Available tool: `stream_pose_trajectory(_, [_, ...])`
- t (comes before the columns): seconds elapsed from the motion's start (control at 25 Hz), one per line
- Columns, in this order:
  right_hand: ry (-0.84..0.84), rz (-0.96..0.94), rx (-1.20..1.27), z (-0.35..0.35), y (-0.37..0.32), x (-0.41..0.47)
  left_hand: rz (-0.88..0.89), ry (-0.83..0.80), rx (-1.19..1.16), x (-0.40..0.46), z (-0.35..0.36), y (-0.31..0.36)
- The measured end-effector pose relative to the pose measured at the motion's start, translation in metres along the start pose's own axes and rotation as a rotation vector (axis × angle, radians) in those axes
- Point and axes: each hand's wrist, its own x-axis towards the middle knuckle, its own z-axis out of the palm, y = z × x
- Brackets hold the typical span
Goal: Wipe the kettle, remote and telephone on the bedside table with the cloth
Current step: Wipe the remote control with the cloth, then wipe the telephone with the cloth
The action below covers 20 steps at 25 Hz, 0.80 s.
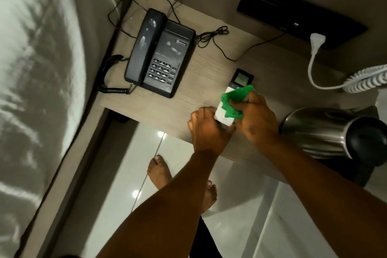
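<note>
A white remote (240, 79) with a small dark display lies on the wooden bedside table (209, 69), right of centre. My left hand (206, 126) grips its near end. My right hand (256, 117) holds a bunched green cloth (234, 100) pressed onto the remote's middle, which it covers. A black telephone (161, 54) with its handset on the cradle sits to the left, with pale smudges on it. A steel kettle (326, 132) with a black lid stands at the table's right front, close to my right wrist.
A bed (37, 90) runs along the table's left side. Thin black cables (213, 37) trail behind the phone. A white plug (317, 41) sits in a black wall panel (293, 12), its coiled cord at the far right. My bare feet (159, 169) stand on glossy floor tiles.
</note>
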Motion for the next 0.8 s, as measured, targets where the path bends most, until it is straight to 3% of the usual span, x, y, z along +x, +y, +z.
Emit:
stream_pose_trajectory(0.12, [-0.038, -0.083, 0.133, -0.01, -0.002, -0.005, 0.014, 0.06, -0.025, -0.007, -0.037, -0.024])
stream_pose_trajectory(0.28, [0.022, 0.16, 0.32, -0.025, -0.019, 0.002, -0.192, 0.246, -0.142, 0.018, -0.097, -0.07])
stream_pose_trajectory(0.36, [0.076, 0.202, 0.271, -0.032, -0.031, 0.011, -0.223, 0.263, -0.182, 0.048, -0.116, -0.082])
stream_pose_trajectory(0.6, [0.191, 0.107, 0.351, -0.047, -0.079, 0.07, -0.088, 0.187, -0.08, 0.094, -0.125, -0.095])
stream_pose_trajectory(0.72, [0.301, 0.023, 0.38, -0.049, -0.103, 0.12, -0.05, 0.224, -0.023, 0.096, -0.123, -0.098])
stream_pose_trajectory(0.8, [0.277, -0.041, 0.383, -0.047, -0.117, 0.156, -0.035, 0.277, 0.017, 0.096, -0.12, -0.1])
